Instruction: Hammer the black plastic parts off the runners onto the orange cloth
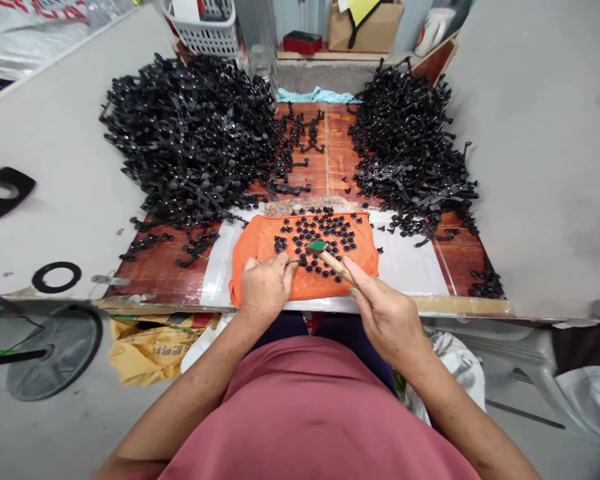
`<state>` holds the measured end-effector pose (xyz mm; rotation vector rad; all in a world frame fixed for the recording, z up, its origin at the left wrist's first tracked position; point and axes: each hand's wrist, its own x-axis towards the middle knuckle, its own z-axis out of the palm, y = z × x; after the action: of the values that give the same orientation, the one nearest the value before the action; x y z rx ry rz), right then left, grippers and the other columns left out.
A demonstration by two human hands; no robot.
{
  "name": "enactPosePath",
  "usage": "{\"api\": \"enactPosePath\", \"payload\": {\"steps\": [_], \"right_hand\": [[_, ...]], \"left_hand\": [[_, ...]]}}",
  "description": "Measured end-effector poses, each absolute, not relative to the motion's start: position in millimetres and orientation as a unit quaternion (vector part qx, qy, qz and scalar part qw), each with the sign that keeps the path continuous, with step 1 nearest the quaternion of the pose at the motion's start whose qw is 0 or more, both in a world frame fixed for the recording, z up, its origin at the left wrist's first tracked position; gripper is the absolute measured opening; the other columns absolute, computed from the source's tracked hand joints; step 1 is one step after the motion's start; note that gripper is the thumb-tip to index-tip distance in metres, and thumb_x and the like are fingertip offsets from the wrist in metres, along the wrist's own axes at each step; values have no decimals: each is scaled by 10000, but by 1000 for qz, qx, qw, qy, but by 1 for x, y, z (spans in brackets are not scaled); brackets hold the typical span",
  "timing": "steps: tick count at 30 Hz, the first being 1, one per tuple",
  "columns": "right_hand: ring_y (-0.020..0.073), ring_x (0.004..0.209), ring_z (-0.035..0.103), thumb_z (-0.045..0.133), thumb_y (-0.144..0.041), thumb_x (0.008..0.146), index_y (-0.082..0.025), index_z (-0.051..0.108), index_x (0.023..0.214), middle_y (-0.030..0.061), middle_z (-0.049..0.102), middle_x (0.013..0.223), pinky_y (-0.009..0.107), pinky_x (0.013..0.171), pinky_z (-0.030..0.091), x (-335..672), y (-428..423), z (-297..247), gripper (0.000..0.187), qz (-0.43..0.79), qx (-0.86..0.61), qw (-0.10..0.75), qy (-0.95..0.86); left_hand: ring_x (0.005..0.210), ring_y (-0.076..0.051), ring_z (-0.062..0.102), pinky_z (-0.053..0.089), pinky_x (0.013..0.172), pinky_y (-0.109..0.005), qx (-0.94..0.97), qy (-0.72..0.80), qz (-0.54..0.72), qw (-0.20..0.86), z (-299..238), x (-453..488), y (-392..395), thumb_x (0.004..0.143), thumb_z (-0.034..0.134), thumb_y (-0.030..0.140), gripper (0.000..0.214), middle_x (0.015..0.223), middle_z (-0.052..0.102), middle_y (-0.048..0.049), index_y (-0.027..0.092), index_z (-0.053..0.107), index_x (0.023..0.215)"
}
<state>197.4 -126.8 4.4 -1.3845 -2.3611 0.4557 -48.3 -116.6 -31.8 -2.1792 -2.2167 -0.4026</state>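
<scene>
My right hand (pixel 385 310) is closed round the wooden handle of a small hammer (pixel 336 265). Its green-topped head is over several small black round caps (pixel 347 233), which lie scattered on an orange cloth (pixel 257 250). At the cloth's left part, my left hand (pixel 267 283) pinches a thin dark piece (pixel 294 262) between thumb and forefinger. The far end of that piece reaches in among the caps, close to the hammer head. Most of it is covered by my fingers, so its exact kind does not show.
A big heap of black plastic parts (pixel 195 133) fills the table's left side; a smaller heap (pixel 410 153) lies on the right. Grey panels (pixel 540 160) wall both sides. Behind stand a white basket (pixel 207 33), a red box (pixel 303 43) and a mug (pixel 433 32).
</scene>
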Motion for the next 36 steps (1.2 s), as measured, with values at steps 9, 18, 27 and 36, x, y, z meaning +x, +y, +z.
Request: {"api": "enactPosePath", "payload": {"steps": [9,18,27,36], "right_hand": [[223,789,770,444,-232,1066,-262,435,1600,90,801,1015,323,767,608,190,-122,10,535,134,-509,133,-840],[220,754,760,455,-231,1058,-268,448,1592,80,799,966,310,720,594,192,-116,11,535,106,-501,109,-852],[213,752,751,443,-275,1073,-298,436,1595,63,794,951,299,714,582,182,-113,17,523,107,-515,64,-848],[213,809,752,425,-288,1080,-294,394,1618,70,798,1003,297,753,567,182,-113,20,538,105,-512,59,-850]], "left_hand": [[782,-235,715,350,773,-365,-696,-704,-145,-5,-30,-49,-118,1023,544,349,262,850,793,-61,190,693,877],[792,-241,708,340,768,-368,-702,-699,-139,-10,-28,-50,-118,1029,519,344,287,826,782,-74,189,692,863],[798,-245,711,342,778,-376,-702,-701,-126,3,-32,-50,-116,1032,510,363,299,838,785,-73,192,698,873],[827,-257,714,351,779,-384,-694,-709,-120,-17,-29,-48,-117,1030,491,364,316,889,796,-90,186,715,896]]}}
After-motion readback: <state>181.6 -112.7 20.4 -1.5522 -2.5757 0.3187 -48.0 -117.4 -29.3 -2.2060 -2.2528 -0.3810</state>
